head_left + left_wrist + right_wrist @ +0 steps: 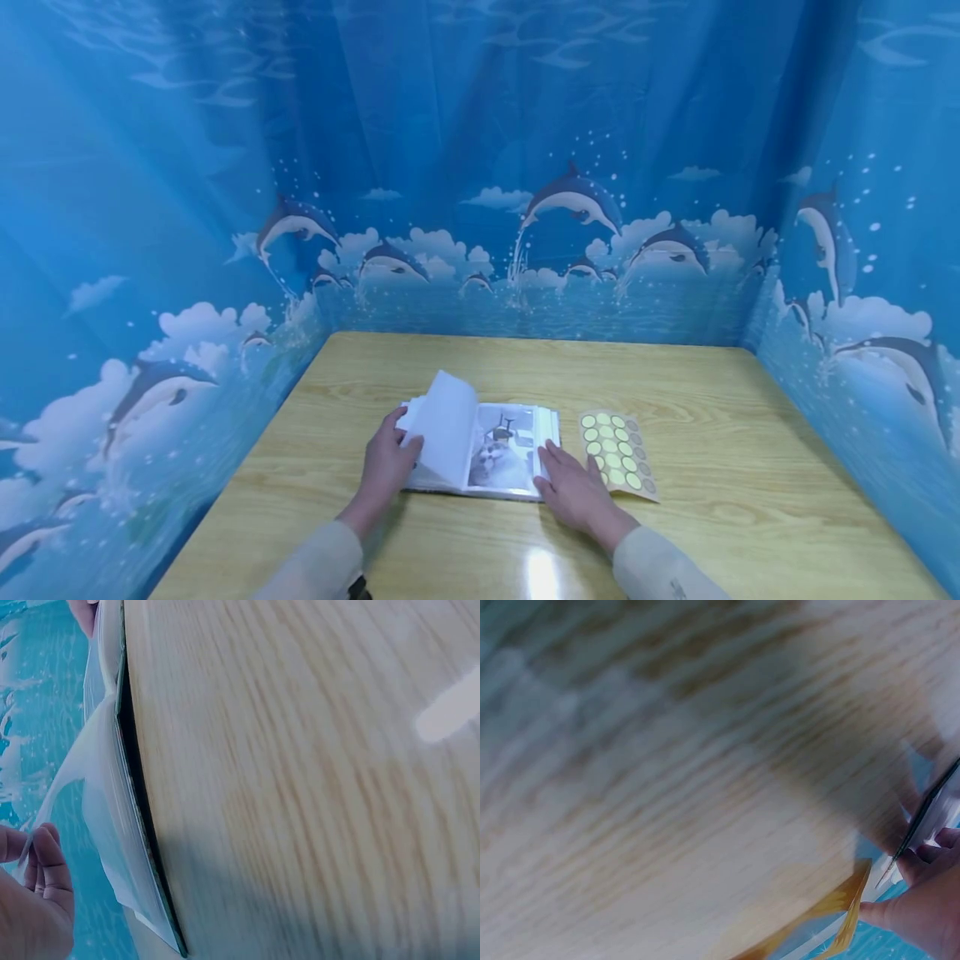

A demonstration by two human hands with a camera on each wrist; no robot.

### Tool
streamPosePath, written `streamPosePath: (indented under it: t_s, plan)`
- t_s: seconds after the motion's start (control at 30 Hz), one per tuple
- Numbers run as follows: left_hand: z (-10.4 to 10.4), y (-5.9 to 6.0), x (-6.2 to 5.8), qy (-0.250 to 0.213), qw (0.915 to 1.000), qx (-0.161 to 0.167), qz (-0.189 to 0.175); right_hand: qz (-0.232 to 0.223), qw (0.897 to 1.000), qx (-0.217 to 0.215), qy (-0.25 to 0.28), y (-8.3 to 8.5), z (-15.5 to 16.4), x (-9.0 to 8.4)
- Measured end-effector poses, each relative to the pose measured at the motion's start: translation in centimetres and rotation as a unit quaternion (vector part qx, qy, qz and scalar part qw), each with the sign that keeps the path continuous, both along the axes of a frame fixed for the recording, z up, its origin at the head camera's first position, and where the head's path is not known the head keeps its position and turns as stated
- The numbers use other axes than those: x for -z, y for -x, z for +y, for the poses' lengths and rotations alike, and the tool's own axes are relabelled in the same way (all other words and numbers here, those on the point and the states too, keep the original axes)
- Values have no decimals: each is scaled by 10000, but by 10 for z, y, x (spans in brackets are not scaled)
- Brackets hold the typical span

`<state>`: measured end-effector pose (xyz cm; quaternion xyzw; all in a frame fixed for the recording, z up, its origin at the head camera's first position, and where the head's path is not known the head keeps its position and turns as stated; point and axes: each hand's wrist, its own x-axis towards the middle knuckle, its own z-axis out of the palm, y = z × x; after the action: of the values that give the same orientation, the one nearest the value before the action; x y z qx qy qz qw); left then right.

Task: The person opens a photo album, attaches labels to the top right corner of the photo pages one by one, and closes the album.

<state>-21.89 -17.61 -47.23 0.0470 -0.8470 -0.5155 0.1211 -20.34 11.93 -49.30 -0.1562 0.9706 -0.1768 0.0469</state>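
A photo album (pixel 501 450) lies spread on the table, a black-and-white picture showing on its right side. My left hand (pixel 390 467) is at the album's left side and pinches a raised white page (pixel 448 425) between thumb and fingers. The left wrist view shows that page bending up to the left hand (pixel 34 892) from the album's page stack (pixel 120 817). On the album's right edge rests my right hand (pixel 576 492), fingers on the page margin. One of its fingers reaches the near-left part of a sheet of round yellow stickers (pixel 613 450).
Several gaps in the right column of the sticker sheet show brown backing, and its near edge curls up. The wooden table (pixel 750 450) extends around the album. A blue dolphin-print curtain (pixel 465 167) hangs behind the table and along both sides.
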Motion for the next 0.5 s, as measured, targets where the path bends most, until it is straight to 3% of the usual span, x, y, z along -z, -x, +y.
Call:
streamPosePath:
  t_s: [0.23,0.5]
  plan:
    - [-11,-1,-1,-57,9978,-192,-628,0,10000,3,41,0,1,1]
    - [-19,-7,1,180,9957,-249,-871,4,10000,21,-12,1,0,2]
